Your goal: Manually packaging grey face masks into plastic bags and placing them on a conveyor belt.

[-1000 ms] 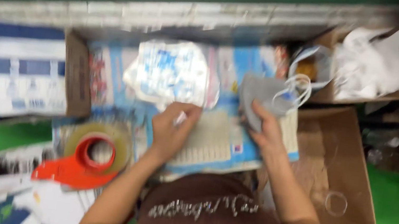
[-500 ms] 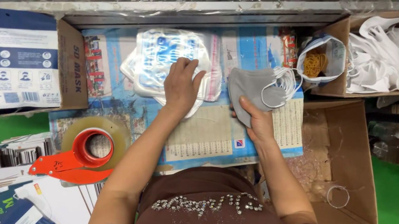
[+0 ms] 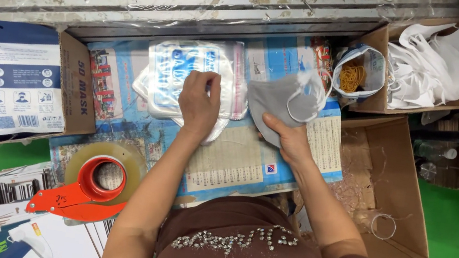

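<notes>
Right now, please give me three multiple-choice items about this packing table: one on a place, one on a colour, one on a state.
1. Where does the tape dispenser lie?
A. beside the person's left arm
B. inside the box of white masks
C. on the green floor

2. What colour is the mask in the right hand?
A. blue
B. grey
C. red

3. What does the left hand do?
A. hangs free in the air
B. grips the tape roll
C. rests on the stack of clear bags

Answers: 1 A, it sits on the table by that arm. 2 B, its fabric is grey. 3 C, the fingers lie on the plastic.
</notes>
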